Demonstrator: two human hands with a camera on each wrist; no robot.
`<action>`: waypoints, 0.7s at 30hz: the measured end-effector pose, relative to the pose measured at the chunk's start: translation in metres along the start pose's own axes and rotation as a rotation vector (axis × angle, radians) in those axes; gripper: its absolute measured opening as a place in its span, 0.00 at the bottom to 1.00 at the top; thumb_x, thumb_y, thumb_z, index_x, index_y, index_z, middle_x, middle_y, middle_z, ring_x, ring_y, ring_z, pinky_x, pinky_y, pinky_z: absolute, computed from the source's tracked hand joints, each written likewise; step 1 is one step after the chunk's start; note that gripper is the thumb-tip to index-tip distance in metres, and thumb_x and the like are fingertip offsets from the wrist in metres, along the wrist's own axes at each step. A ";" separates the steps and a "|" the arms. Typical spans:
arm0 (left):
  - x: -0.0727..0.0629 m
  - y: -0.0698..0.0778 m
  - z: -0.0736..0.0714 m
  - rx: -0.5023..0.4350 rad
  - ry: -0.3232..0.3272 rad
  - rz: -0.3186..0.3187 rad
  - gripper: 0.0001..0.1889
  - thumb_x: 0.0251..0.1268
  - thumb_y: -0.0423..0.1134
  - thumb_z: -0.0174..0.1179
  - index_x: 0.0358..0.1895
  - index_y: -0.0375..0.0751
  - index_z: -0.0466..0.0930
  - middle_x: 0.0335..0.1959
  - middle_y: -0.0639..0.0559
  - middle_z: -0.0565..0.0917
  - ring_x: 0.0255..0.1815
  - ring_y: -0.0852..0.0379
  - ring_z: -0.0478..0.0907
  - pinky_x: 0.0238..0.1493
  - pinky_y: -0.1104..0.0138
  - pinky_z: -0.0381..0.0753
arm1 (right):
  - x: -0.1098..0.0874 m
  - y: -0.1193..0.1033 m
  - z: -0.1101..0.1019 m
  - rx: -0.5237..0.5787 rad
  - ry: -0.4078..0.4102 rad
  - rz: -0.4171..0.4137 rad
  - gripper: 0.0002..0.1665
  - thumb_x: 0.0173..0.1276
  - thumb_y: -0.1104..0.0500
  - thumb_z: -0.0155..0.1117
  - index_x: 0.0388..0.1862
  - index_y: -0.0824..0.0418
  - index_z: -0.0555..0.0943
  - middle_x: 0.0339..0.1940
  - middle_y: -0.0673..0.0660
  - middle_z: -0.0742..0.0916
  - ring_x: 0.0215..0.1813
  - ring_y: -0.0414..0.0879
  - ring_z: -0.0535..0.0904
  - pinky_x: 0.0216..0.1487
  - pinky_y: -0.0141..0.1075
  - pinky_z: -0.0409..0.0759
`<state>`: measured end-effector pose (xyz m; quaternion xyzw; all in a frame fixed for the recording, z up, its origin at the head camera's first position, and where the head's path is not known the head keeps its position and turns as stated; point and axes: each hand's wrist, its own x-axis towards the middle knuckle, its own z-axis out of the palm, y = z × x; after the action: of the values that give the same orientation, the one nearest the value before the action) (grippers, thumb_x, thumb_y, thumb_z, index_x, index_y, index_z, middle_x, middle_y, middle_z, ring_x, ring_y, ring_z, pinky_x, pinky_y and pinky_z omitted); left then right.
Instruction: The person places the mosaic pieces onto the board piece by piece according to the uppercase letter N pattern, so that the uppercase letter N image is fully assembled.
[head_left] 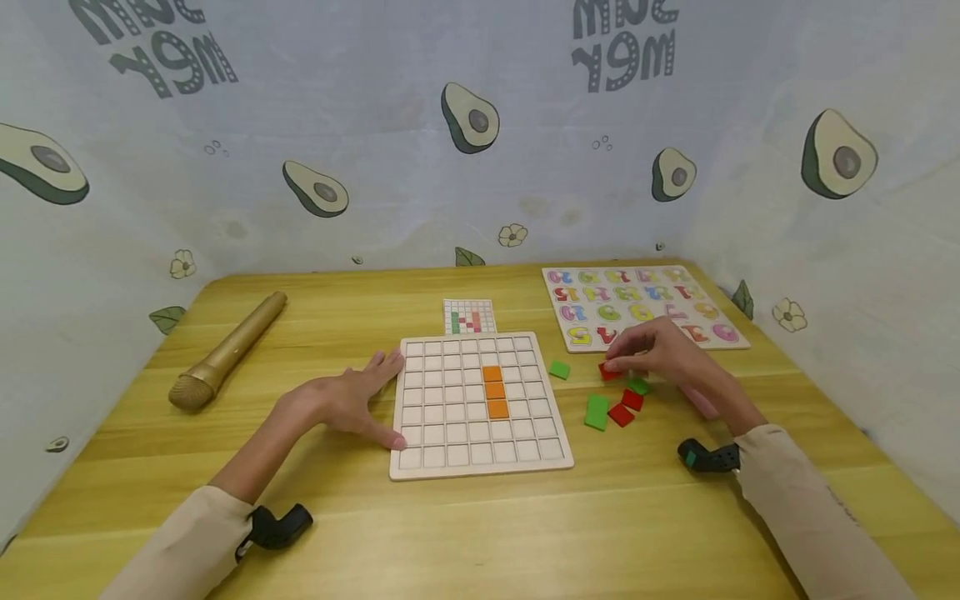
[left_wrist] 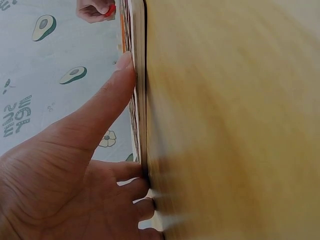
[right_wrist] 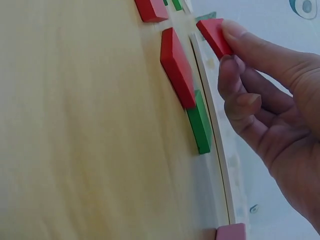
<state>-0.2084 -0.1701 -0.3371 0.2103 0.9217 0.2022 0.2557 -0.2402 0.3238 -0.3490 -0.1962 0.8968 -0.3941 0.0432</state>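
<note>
A red square tile [right_wrist: 215, 36] is pinched between the thumb and forefinger of my right hand [head_left: 660, 354], raised off the table in the right wrist view. Below that hand lie two red tiles [head_left: 621, 415] and several green tiles [head_left: 596, 412]. My left hand [head_left: 341, 400] rests at the left side of a pale wooden grid board [head_left: 450, 433]. Its thumb lies on the lower left corner, and its fingers, spread, touch the upper left edge. Three orange tiles [head_left: 495, 390] sit in one column of the grid, right of centre.
Behind the grid board lies a small pattern card [head_left: 468, 317] with coloured squares. A number puzzle board [head_left: 592, 287] stands at the back right. On the left is a gold microphone [head_left: 232, 346]. A pink block [head_left: 699, 402] lies partly under my right forearm.
</note>
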 end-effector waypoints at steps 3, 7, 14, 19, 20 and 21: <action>0.000 0.000 0.000 -0.001 0.000 -0.004 0.71 0.58 0.68 0.78 0.91 0.47 0.34 0.90 0.37 0.34 0.83 0.14 0.37 0.77 0.24 0.45 | 0.001 -0.002 0.002 0.042 -0.006 -0.022 0.05 0.71 0.65 0.76 0.43 0.67 0.93 0.32 0.59 0.91 0.24 0.50 0.77 0.28 0.35 0.79; 0.000 0.000 0.000 -0.002 -0.001 -0.005 0.71 0.58 0.68 0.77 0.91 0.46 0.34 0.90 0.38 0.34 0.83 0.14 0.37 0.77 0.23 0.45 | 0.005 -0.004 0.009 0.095 -0.022 -0.087 0.03 0.70 0.69 0.75 0.40 0.70 0.93 0.29 0.60 0.91 0.20 0.51 0.77 0.25 0.36 0.80; 0.001 -0.001 0.002 -0.003 0.001 0.002 0.71 0.58 0.68 0.77 0.91 0.46 0.34 0.90 0.38 0.33 0.83 0.14 0.36 0.77 0.23 0.44 | 0.007 -0.014 0.020 0.127 -0.079 -0.106 0.05 0.74 0.68 0.72 0.42 0.69 0.93 0.27 0.59 0.90 0.22 0.51 0.81 0.28 0.37 0.84; 0.001 -0.001 0.002 0.002 0.002 0.009 0.71 0.58 0.67 0.77 0.91 0.45 0.34 0.90 0.38 0.34 0.83 0.14 0.36 0.78 0.24 0.44 | 0.008 -0.022 0.029 0.158 -0.123 -0.149 0.07 0.76 0.69 0.69 0.43 0.71 0.92 0.29 0.62 0.91 0.25 0.51 0.85 0.33 0.38 0.87; 0.001 -0.001 0.002 0.003 0.002 0.011 0.71 0.59 0.67 0.77 0.91 0.44 0.35 0.91 0.38 0.34 0.84 0.15 0.36 0.78 0.25 0.43 | 0.009 -0.023 0.031 0.170 -0.133 -0.161 0.07 0.77 0.70 0.68 0.44 0.72 0.92 0.29 0.62 0.91 0.26 0.51 0.85 0.34 0.38 0.88; 0.001 -0.001 0.002 0.003 0.002 0.012 0.71 0.59 0.67 0.77 0.91 0.44 0.35 0.91 0.38 0.34 0.84 0.15 0.36 0.78 0.25 0.43 | 0.010 -0.024 0.033 0.185 -0.144 -0.168 0.07 0.77 0.70 0.68 0.44 0.72 0.92 0.30 0.63 0.91 0.26 0.51 0.86 0.34 0.38 0.88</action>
<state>-0.2084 -0.1699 -0.3397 0.2162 0.9209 0.2027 0.2532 -0.2337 0.2824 -0.3539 -0.2937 0.8317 -0.4621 0.0921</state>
